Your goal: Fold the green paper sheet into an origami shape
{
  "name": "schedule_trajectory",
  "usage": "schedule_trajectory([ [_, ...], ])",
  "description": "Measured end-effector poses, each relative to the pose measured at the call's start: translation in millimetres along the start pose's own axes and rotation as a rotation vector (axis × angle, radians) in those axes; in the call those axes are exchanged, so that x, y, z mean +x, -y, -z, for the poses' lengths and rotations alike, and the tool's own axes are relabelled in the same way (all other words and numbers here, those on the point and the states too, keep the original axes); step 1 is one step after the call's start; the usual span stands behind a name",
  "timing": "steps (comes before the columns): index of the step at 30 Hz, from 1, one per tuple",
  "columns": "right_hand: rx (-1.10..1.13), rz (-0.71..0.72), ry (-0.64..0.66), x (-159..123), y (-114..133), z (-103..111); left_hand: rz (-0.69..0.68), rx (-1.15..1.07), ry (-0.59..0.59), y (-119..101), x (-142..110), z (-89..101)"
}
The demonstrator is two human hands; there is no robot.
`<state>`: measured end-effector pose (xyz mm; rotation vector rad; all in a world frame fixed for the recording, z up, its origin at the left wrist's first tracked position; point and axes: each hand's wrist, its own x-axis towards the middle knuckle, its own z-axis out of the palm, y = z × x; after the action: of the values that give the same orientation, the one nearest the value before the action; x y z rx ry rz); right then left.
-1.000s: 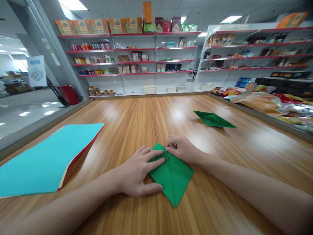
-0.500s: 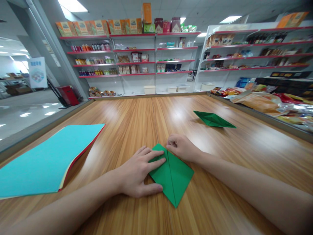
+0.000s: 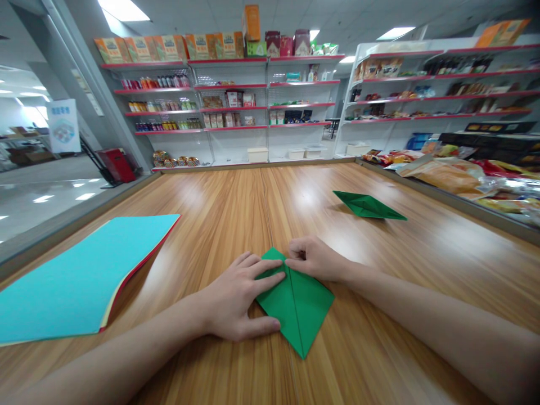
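Observation:
A folded green paper (image 3: 297,306), kite-shaped with its point toward me, lies on the wooden table (image 3: 236,208). My left hand (image 3: 238,295) rests flat on its left flap, fingers spread, thumb along the lower left edge. My right hand (image 3: 314,259) is curled, its fingertips pressing the paper's upper right edge near the centre crease. A second folded green paper (image 3: 367,205), long and pointed, lies farther off to the right, untouched.
A stack of coloured sheets (image 3: 84,275), turquoise on top, lies at the left. Snack bags (image 3: 451,171) are heaped along the table's right edge. Shop shelves with red trim (image 3: 228,90) stand behind the table.
My right hand has shifted slightly along the upper right edge of the paper. My left hand and the paper stay in place.

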<state>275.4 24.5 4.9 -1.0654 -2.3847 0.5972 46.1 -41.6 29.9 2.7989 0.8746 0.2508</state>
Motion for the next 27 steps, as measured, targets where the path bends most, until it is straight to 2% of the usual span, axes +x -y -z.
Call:
schedule_trajectory([
  [4, -0.034, 0.008, 0.142, -2.0, 2.9, 6.6, 0.007, -0.008, 0.008, -1.2, 0.7, 1.2],
  [7, -0.037, 0.061, 0.188, -3.5, 4.7, 11.0, 0.011, -0.016, -0.001, -1.8, 0.7, 1.5],
  [12, -0.033, 0.152, 0.248, -4.8, 5.9, 14.2, -0.002, -0.03, -0.02, -2.4, 1.7, 1.9],
  [27, -0.101, 0.217, 0.344, -10.6, 17.8, 22.5, 0.001, -0.037, -0.033, -3.5, 5.9, 0.1],
])
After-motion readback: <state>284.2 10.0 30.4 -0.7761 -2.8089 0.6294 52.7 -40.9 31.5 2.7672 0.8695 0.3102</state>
